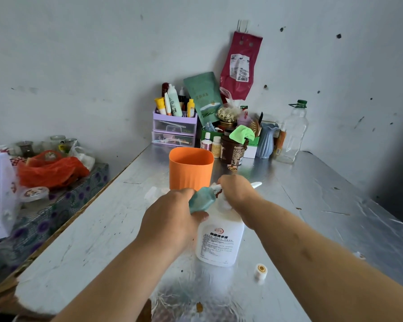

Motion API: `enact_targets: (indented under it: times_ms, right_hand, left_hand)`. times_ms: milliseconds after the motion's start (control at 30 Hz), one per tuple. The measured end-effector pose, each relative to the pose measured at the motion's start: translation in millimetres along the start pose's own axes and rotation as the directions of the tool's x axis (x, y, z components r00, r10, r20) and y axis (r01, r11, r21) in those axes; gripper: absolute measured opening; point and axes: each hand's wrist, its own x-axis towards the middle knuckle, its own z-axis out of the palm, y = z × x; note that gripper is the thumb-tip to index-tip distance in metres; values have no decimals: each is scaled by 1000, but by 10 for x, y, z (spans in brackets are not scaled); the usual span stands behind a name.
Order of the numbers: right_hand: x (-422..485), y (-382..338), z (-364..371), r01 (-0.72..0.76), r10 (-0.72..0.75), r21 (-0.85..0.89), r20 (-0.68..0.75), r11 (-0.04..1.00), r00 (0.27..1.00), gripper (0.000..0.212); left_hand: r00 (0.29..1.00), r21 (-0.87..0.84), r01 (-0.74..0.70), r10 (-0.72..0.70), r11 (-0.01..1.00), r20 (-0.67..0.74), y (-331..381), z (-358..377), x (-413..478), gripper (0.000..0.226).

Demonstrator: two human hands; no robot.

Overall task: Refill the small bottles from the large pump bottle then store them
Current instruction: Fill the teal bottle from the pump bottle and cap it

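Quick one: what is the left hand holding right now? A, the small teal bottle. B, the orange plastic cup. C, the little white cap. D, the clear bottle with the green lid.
A: the left hand grips the small teal translucent bottle, tilted toward the top of the large white plastic pump bottle, which the right hand covers.

At the wall — a purple drawer organiser [174, 126], a blue vase [267, 140], a clear bottle [293, 133].
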Motion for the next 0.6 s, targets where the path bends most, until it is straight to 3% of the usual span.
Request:
enact_targets:
  times_ms: [133, 267, 600]
  right_hand:
    - [-28, -21, -16, 13, -13, 2, 10, 1000, 1000, 40]
    - [-75, -69, -83, -18, 17, 157, 9, 987, 1000, 34]
    - [-77, -89, -87, 21, -20, 53, -5, 998, 1000, 38]
  left_hand:
    - [1000, 2, -4, 4, 1000, -2, 35, -23, -21, 26]
    - [1000, 11, -7, 7, 1000, -10, 69, -88, -20, 28]
    - [1000, 12, -6, 6, 1000, -23, 87, -98, 2, 28]
